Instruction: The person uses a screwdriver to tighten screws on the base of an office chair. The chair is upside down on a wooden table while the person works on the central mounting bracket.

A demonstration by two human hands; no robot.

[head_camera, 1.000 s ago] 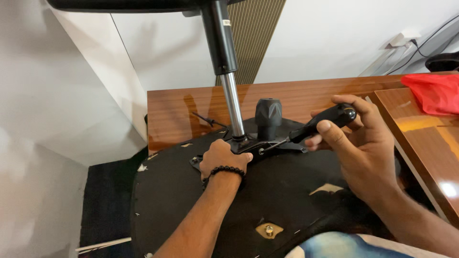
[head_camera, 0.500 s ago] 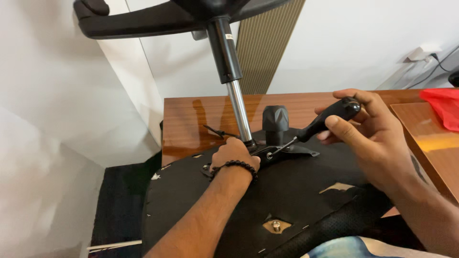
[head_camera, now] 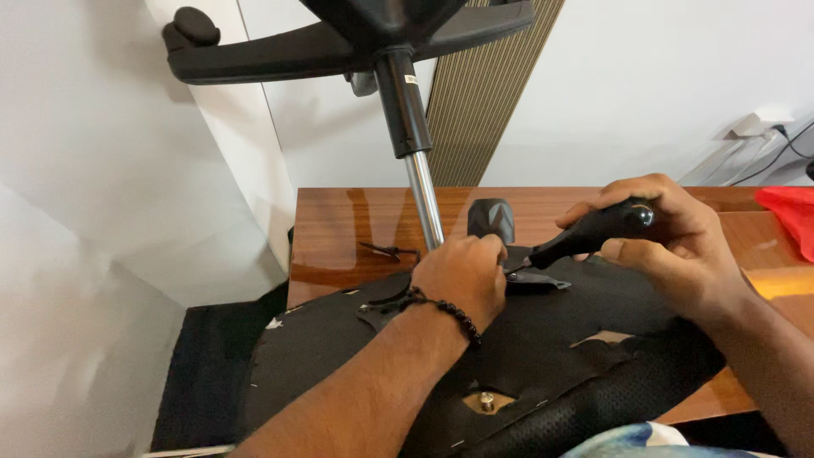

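While the upturned chair seat [head_camera: 339, 365] lies on the wooden table [head_camera: 339, 229], left hand [head_camera: 462, 276] clenches its mechanism plate [head_camera: 386, 307] beside the gas cylinder [head_camera: 421, 195]; right hand [head_camera: 670, 242] grasps a black lever handle [head_camera: 593, 231].

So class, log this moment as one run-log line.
left hand: braces seat mechanism plate | right hand: grips black tool handle | chair seat: upturned on wooden table
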